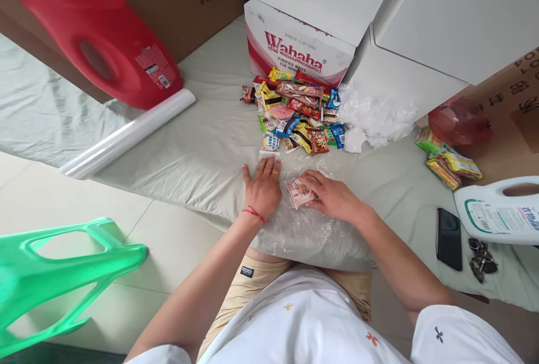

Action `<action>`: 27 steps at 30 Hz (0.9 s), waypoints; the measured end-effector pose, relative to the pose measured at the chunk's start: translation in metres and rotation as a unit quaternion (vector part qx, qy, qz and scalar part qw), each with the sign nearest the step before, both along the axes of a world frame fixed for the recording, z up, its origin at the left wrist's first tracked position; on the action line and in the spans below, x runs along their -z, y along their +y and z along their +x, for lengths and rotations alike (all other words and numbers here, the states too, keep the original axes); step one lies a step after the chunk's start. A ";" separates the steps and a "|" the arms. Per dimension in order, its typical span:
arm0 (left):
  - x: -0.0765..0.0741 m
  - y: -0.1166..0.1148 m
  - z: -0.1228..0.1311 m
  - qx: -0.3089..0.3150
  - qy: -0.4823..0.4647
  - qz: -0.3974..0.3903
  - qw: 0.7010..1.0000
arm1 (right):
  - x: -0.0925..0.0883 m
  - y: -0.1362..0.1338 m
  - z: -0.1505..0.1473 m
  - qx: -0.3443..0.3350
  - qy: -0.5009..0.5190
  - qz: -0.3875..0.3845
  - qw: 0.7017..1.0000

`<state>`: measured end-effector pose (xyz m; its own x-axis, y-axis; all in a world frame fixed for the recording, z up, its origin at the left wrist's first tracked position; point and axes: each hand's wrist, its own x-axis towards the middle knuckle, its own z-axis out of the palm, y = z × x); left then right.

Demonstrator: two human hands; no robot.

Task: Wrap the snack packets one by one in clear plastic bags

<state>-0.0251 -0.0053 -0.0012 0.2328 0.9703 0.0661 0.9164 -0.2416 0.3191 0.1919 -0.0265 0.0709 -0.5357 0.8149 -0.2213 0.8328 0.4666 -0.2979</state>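
My left hand lies flat on the greenish sheet with its fingers stretched, a red cord round the wrist. Its fingertips are close to a small white and blue snack packet at the near edge of a pile of wrapped snacks. My right hand has its thumb and fingers on a pinkish wrapped snack packet, partly hidden under them. Beneath that packet, clear plastic film spreads over the sheet in front of my body.
Behind the pile stands a Wahaha carton; crumpled bubble wrap lies to its right. At left are a film roll, red jug and green stool. A phone, keys and white bottle lie right.
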 end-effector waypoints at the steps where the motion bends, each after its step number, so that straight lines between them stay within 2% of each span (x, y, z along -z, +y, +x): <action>1: 0.000 0.000 0.000 -0.003 -0.002 0.000 1.000 | 0.002 0.001 -0.002 0.009 -0.001 0.000 1.000; 6: -0.001 0.000 0.000 -0.036 -0.037 0.011 0.999 | 0.002 0.007 0.013 0.033 0.090 0.030 0.995; 9: 0.001 0.000 -0.003 -0.079 -0.082 0.034 0.993 | 0.003 0.034 0.034 0.112 0.129 0.115 0.979; 12: 0.003 0.002 -0.007 -0.142 -0.124 0.065 0.980 | 0.014 0.070 0.048 0.169 0.086 0.155 0.970; 16: -0.001 0.016 -0.006 -0.194 -0.131 0.064 0.970 | 0.035 0.097 0.049 0.245 0.062 0.120 0.960; 20: -0.005 0.037 -0.002 -0.139 -0.105 0.043 0.984 | 0.049 0.093 0.046 0.322 0.068 0.094 0.940; 22: -0.004 0.045 -0.002 -0.124 -0.091 0.035 0.988 | 0.052 0.090 0.049 0.348 0.079 0.054 0.932; 25: -0.003 0.053 -0.007 -0.123 -0.092 0.016 0.988 | 0.053 0.087 0.059 0.357 0.162 -0.026 0.919; 27: -0.004 0.060 -0.013 -0.112 -0.098 -0.007 0.989 | 0.050 0.086 0.065 0.340 0.245 -0.051 0.907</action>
